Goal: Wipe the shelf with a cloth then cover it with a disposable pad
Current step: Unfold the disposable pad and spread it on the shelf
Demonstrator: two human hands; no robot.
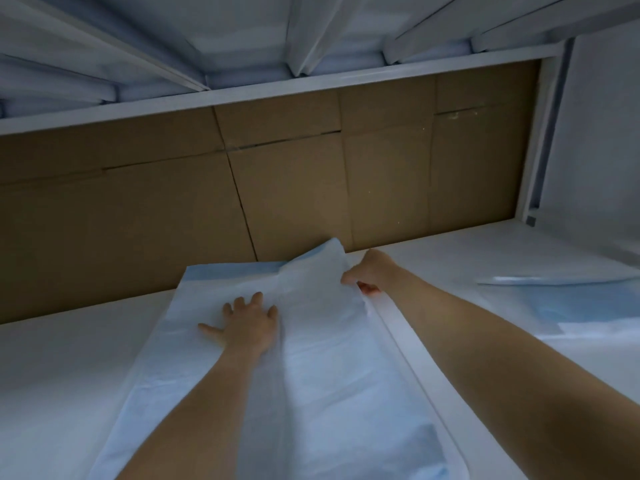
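Both of your hands are on the disposable pad [311, 358]. Your right hand [369, 271] pinches its far right edge, fingers curled round the sheet, and lifts that corner so it stands up in a fold against the back. Your left hand [247, 323] lies flat on the pad with fingers spread and straight, pressing the middle of it down. The pad stretches lengthwise from the front of the white shelf [69, 358] to its back edge, where it meets the brown cardboard wall [173, 202]. Well apart to the right, a second pad [581, 303] lies flat on the same shelf. Overhead runs the underside of the next shelf [242, 46].
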